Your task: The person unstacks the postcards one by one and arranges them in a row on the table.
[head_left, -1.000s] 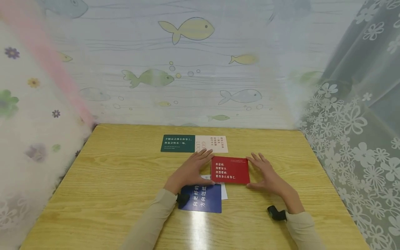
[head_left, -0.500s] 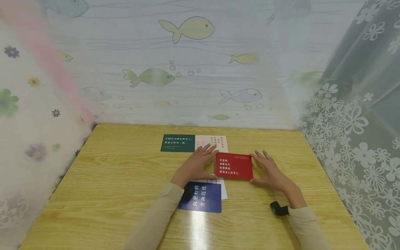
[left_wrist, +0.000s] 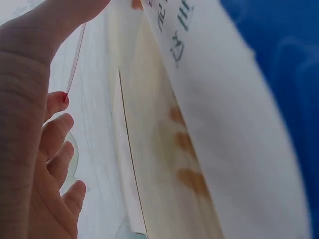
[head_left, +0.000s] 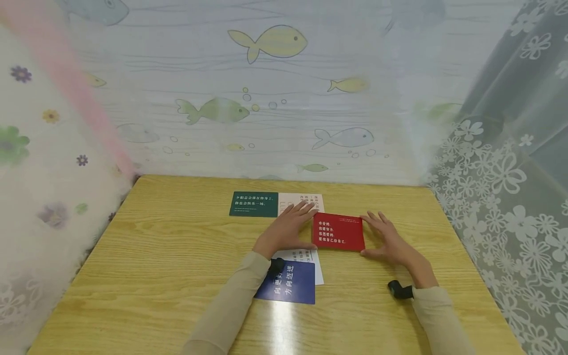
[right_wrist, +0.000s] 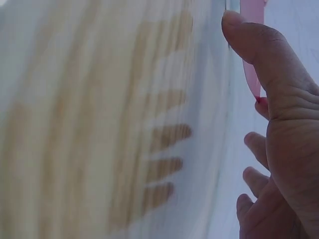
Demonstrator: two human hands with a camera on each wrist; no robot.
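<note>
In the head view a red card (head_left: 338, 231) with white lettering is held between both hands, raised above the table. My left hand (head_left: 284, 232) grips its left edge with thumb and index finger at the corners. My right hand (head_left: 387, 240) has the right edge the same way, its other fingers spread behind. Edge-on, the card appears as a thin pink strip (left_wrist: 76, 62) in the left wrist view and a pink sheet (right_wrist: 252, 55) in the right wrist view. Below the left wrist lie a blue card (head_left: 299, 283) and a white card (head_left: 318, 272) partly under it.
A green card (head_left: 254, 204) lies farther back on the wooden table (head_left: 168, 266). Against its right side is a pale pink card (head_left: 317, 201), partly covered by the left fingers. A fish-patterned curtain (head_left: 213, 148) hangs behind the table, and lace fabric (head_left: 492, 197) along the right.
Both hands have moved the red card slightly right and away from me. More of the white card shows now, while the pale pink card is more covered by the left hand.
</note>
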